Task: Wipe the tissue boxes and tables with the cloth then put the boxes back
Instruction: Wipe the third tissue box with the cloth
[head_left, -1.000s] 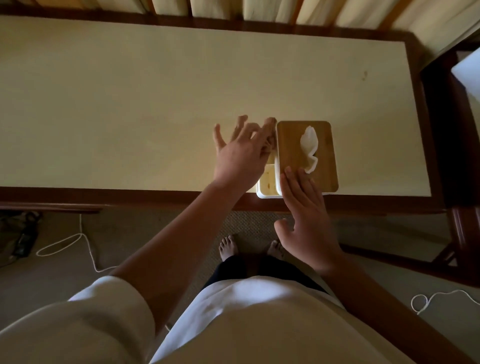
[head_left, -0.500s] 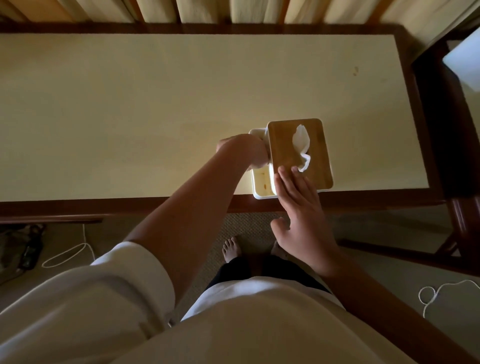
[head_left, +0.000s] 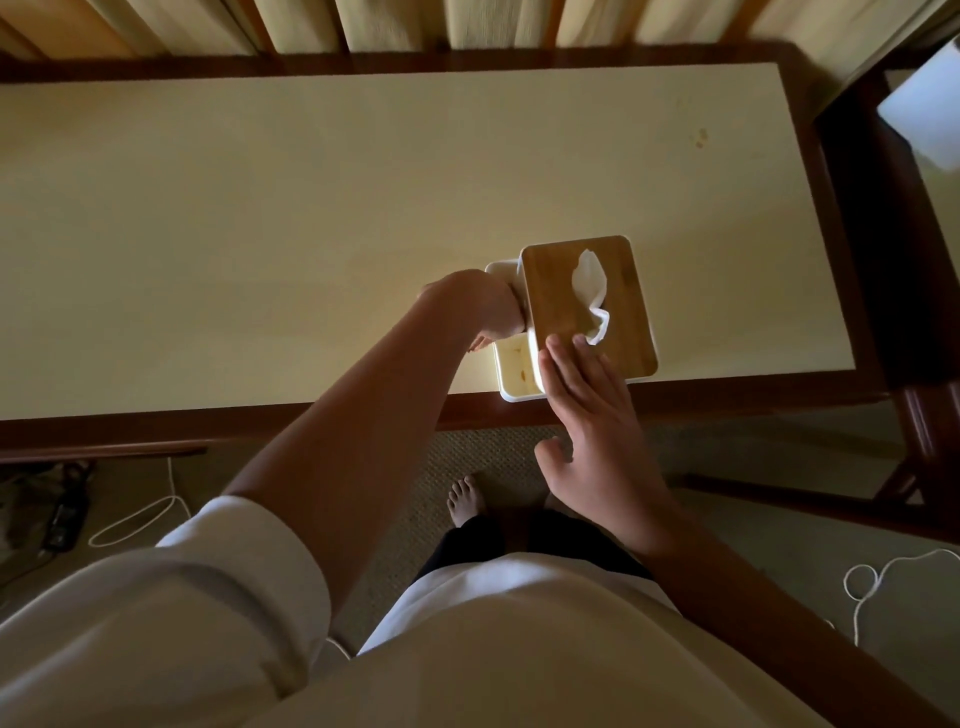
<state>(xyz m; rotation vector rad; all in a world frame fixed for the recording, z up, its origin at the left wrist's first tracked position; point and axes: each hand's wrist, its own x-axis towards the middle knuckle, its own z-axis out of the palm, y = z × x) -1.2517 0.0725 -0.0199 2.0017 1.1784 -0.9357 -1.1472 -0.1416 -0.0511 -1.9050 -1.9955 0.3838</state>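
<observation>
A tissue box (head_left: 550, 296) with a wooden lid and a white body stands at the near edge of the long cream table (head_left: 260, 208). A white tissue (head_left: 589, 291) sticks out of its slot. An open white side tray (head_left: 511, 366) runs along the box's left side. My left hand (head_left: 472, 306) is curled shut over the far part of that tray, against the box's left wall. Its fingertips are hidden, and I see no cloth. My right hand (head_left: 597, 426) lies flat, fingers apart, on the lid's near left corner.
A dark wooden frame (head_left: 644, 400) borders the table. Dark wooden furniture (head_left: 883, 270) with a white object (head_left: 924, 114) on it stands close on the right. Curtains (head_left: 467, 26) hang behind. White cords (head_left: 140, 519) (head_left: 872, 577) lie on the carpet near my bare foot (head_left: 465, 501).
My left hand was open beside the box a second ago; it has since closed over the side tray and stays there. My right hand has held its place on the lid.
</observation>
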